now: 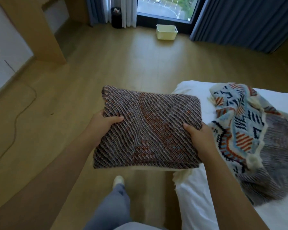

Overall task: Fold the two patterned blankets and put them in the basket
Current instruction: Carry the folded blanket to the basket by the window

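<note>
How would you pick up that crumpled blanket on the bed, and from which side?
Probably by the cream-trimmed edge, pinched at two spots well apart, coming from the bedside. The blanket lies crumpled on the bed with that border on top and exposed, so lifting it should let the rest hang open.

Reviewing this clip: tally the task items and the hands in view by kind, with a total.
Blankets: 2, the folded blanket carried in both hands, and the unfolded blanket lying on the bed
Baskets: 1, the basket on the floor by the window
Hands: 2, the left hand and the right hand
Total: 5
</note>
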A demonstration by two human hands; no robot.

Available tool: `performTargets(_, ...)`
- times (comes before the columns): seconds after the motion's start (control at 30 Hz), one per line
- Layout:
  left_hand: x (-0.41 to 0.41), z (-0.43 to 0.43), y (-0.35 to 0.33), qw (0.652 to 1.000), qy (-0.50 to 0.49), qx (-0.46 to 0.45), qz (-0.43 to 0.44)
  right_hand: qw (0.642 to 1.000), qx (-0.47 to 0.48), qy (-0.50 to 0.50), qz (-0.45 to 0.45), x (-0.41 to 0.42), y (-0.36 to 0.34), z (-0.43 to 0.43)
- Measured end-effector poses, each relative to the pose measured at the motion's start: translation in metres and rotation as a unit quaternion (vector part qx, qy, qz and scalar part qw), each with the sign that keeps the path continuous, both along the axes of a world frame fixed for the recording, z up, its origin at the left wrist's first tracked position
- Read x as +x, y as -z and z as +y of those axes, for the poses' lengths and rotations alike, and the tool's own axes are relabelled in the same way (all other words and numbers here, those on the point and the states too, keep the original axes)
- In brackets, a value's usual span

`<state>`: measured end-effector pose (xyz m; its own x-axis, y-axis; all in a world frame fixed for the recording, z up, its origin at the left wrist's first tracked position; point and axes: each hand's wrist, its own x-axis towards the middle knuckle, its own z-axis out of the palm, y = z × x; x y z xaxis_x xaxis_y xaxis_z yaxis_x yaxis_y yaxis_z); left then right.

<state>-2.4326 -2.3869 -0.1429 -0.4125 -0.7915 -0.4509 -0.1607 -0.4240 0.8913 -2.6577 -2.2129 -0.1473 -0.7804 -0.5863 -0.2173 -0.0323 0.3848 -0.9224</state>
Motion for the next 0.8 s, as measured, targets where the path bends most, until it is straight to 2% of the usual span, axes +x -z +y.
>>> performTargets(0.37, -0.194, -0.238, -0.009, 0.997, 0.067, 0.031, 0.001, 0.996, 0.006, 0.086, -0.001, -0.165, -0.015, -0.199)
performTargets(0.53, -0.306, -0.328, -0.006, 0.996, 0.081, 0.040, 0.010, 0.995, 0.000, 0.097, 0.003, -0.276, -0.005, -0.286)
performTargets(0.8, -0.458, -0.452, -0.012, 0.998, 0.046, 0.039, 0.012, 0.997, -0.010, 0.070, -0.024, -0.439, -0.013, -0.425)
